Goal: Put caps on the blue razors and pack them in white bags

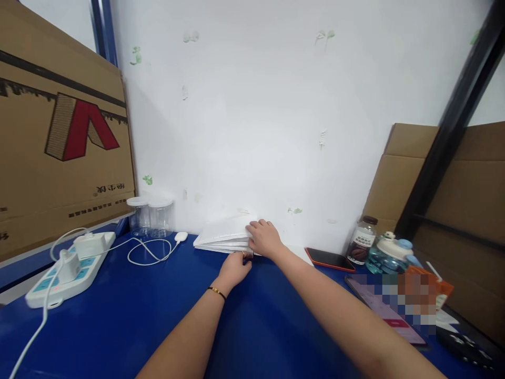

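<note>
Though flat, envelopes beneath right hand

Packing workroom, cardboard boxes on blue metal shelving, stacked white mailers

Blue table against white wall. Left: big box with red V, print upside down. Below it, power strip, two white plugs in it; white cable loops to small puck. Two clear jars touching, at wall. Right: red-cased phone lying flat, brown-capped bottle, blue jug just beside it. Behind, flat cardboard, black post slanting across.
</note>
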`<state>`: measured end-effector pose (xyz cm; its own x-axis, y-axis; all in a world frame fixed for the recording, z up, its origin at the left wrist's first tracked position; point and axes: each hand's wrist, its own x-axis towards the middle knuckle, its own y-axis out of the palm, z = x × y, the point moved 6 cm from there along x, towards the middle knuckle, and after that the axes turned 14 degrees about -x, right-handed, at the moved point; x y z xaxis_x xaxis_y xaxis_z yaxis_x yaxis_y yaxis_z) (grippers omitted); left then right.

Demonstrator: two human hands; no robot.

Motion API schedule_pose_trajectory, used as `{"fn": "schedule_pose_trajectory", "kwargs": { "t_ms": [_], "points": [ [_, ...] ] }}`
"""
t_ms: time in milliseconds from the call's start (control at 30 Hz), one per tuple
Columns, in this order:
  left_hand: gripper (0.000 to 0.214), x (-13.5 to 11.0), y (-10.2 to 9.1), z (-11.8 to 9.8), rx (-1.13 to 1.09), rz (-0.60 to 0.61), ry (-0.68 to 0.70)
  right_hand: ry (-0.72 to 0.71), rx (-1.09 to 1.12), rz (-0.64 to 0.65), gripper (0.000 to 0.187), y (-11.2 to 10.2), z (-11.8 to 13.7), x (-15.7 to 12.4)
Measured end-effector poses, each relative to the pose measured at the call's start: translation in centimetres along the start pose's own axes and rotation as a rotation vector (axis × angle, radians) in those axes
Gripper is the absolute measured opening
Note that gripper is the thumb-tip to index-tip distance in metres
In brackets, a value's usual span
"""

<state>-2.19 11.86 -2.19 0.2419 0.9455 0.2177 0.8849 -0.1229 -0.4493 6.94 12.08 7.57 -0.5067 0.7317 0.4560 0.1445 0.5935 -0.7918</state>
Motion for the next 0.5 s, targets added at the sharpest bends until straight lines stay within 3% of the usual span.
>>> {"fn": "schedule_pose_trajectory", "kwargs": {
  "t_ms": [67, 167, 300, 500],
  "points": [
    [0.029, 0.1, 0.2, 0.1, -0.158, 0.015, -0.057, -0.007, -0.089, -0.001, 0.022, -0.1, 0.6, 1.0],
    [0.035, 0.1, 0.4, -0.4, -0.321, 0.028, -0.134, 0.017, -0.156, -0.089, 0.024, -1.1, 0.4, 1.8],
    [0.046, -0.4, 0.5, -1.2, -0.806, 0.046, -0.247, 0.112, -0.125, -0.217, 0.023, -3.6, -0.2, 1.9],
    [0.047, -0.6, -0.5, -3.1, -1.272, 0.024, -0.029, 0.287, 0.288, -0.369, 0.023, -7.0, -2.5, -2.1]
  ]
}}
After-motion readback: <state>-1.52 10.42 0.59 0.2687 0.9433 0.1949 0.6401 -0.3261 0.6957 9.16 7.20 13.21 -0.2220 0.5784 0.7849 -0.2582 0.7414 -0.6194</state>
